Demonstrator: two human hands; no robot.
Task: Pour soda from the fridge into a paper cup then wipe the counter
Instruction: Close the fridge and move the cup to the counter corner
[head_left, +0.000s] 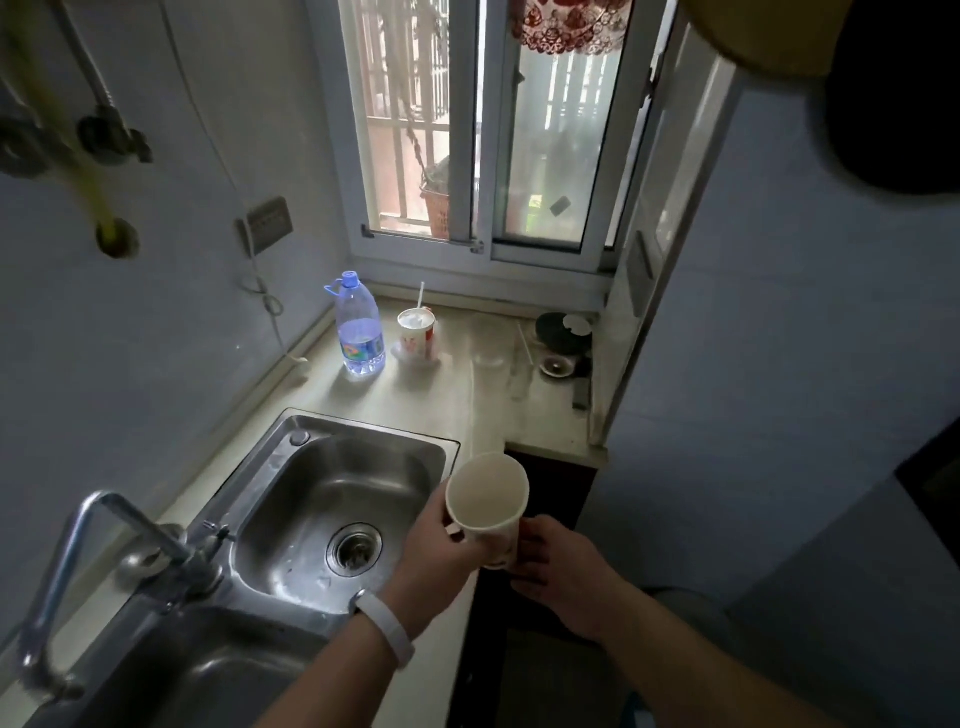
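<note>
Lower centre: left hand (434, 545) and right hand (556, 566) both grip an empty paper cup (488, 499), tilted, beside the sink (332, 499).

Two hands – the left hand (436, 545) and the right hand (558, 566) – at the lower middle of the frame. Two cups: one empty paper cup (488, 499) at the hands, one lidded takeaway cup (416, 335) with one straw (421, 295) at centre. One water bottle (358, 330) left of it. One steel sink (332, 499), one faucet (104, 551) lower left, one white wristband (384, 629) – and one window (483, 135) at top.
</note>
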